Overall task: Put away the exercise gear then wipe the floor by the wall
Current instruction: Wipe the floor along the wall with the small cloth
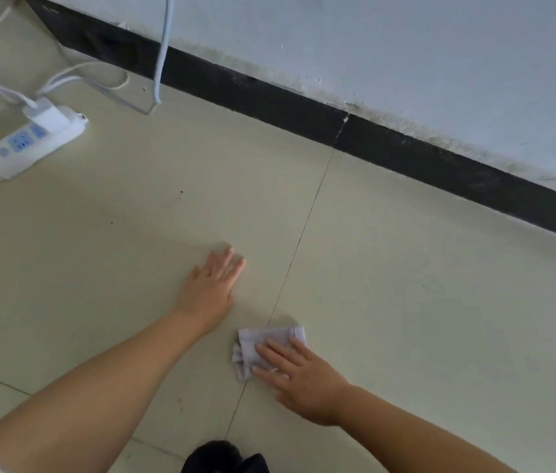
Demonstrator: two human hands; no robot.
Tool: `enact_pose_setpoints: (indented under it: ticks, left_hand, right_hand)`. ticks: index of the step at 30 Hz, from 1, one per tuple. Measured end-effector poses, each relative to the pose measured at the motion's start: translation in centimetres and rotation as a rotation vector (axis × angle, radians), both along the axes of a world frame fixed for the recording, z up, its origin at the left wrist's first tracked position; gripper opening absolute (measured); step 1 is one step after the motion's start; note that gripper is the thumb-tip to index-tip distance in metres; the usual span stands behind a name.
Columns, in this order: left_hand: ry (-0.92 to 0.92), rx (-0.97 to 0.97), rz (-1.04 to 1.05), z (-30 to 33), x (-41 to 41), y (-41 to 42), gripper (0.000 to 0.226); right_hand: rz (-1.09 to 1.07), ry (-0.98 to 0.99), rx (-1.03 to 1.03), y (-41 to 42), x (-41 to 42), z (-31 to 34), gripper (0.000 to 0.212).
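Two hands are down: the right hand point(298, 377) presses flat on the cloth point(263, 346), well short of the wall point(406, 63); the left hand point(215, 281), flat and empty, lies nearer it.

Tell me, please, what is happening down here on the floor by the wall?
A person is wiping the tiled floor near the black skirting board. The right hand presses a small folded grey cloth flat against the floor, fingers straight, right on a tile joint. The left hand rests flat on the floor beside it, as if for support. A white power strip with a charger plugged in lies further off to the left. No exercise gear is in view.
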State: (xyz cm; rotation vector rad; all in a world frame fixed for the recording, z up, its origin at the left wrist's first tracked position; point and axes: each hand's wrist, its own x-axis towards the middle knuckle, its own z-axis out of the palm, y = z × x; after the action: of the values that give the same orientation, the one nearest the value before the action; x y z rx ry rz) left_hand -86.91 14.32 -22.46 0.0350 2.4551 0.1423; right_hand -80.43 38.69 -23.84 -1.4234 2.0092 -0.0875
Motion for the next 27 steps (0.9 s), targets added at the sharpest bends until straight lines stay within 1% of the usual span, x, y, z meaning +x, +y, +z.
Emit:
enact_pose_setpoints:
  ticks: [1,2,3,5,6,7,9,10,11,12,14,16,18,19,21,23,24,25,26,27]
  left_hand:
    - [0.061,-0.006,-0.029,-0.5,0.2,-0.2,0.061]
    - [0.098,0.005,-0.034,-0.9,0.4,-0.4,0.06]
    - [0.112,0.005,-0.054,-1.3,0.7,-0.6,0.061]
    - [0.114,-0.025,-0.076,-1.7,1.0,-0.6,0.061]
    - [0.145,-0.043,-0.092,-1.7,1.1,-0.6,0.06]
    - [0.184,-0.049,-0.103,-1.5,0.9,-0.5,0.057]
    - [0.201,-0.03,-0.117,-1.2,0.4,-0.9,0.062]
    - [0.195,-0.02,-0.125,-1.0,0.2,-1.0,0.065]
    - [0.201,-0.017,-0.139,-0.7,0.0,-1.1,0.062]
    - [0.217,0.0,-0.154,-0.6,0.0,-1.2,0.059]
    - [0.229,0.022,-0.145,-0.6,0.1,-1.5,0.064]
    - [0.263,0.049,-0.101,-0.2,-0.1,-2.0,0.067]
    - [0.276,0.11,-0.055,0.8,-0.4,-2.2,0.068]
    - [0.266,0.151,-0.013,1.0,-0.5,-2.2,0.067]
    - [0.233,0.169,0.066,1.7,-0.6,-2.4,0.071]
    - [0.21,0.151,0.179,2.3,-0.4,-2.6,0.068]
    - [0.228,0.147,0.219,2.4,-0.2,-2.7,0.064]
    - [0.235,0.145,0.236,2.4,0.1,-3.0,0.06]
    - [0.213,0.133,0.217,2.5,0.3,-3.2,0.057]
    - [0.175,0.12,0.164,2.8,0.5,-3.3,0.054]
  right_hand:
    - [0.068,0.087,-0.043,0.4,-2.0,-1.1,0.056]
    - [0.083,0.144,-0.063,0.7,-4.7,-2.2,0.056]
    - [0.034,0.188,-0.054,1.3,-8.0,-3.1,0.055]
    - [-0.176,0.312,-0.05,1.8,-15.4,-3.6,0.055]
    - [-0.277,0.382,-0.026,1.9,-18.8,-3.4,0.056]
    - [-0.345,0.386,0.052,1.9,-21.6,-2.8,0.056]
    - [-0.439,0.296,0.254,1.4,-24.6,-1.2,0.061]
    - [-0.476,0.265,0.279,0.8,-24.8,-0.6,0.064]
    - [-0.514,0.249,0.256,0.0,-23.9,-0.5,0.066]
    - [-0.546,0.235,0.221,-0.7,-22.0,-0.7,0.068]
    - [-0.522,0.271,0.112,-1.2,-16.2,-1.9,0.072]
    - [-0.404,0.304,-0.035,-1.2,-8.8,-2.9,0.066]
    - [-0.209,0.236,-0.075,-1.7,-2.7,-2.3,0.068]
    - [-0.088,0.189,-0.071,-2.1,-1.0,-2.0,0.068]
    - [0.077,0.177,-0.101,-2.9,-2.7,-2.4,0.059]
    - [0.094,0.218,-0.113,-3.5,-8.5,-3.7,0.05]
    - [0.031,0.228,-0.098,-3.8,-12.2,-3.8,0.049]
    - [-0.058,0.248,-0.066,-4.3,-16.3,-3.5,0.053]
    - [-0.155,0.298,-0.058,-4.9,-20.2,-3.2,0.06]
    - [-0.262,0.34,-0.054,-5.5,-23.7,-2.9,0.062]
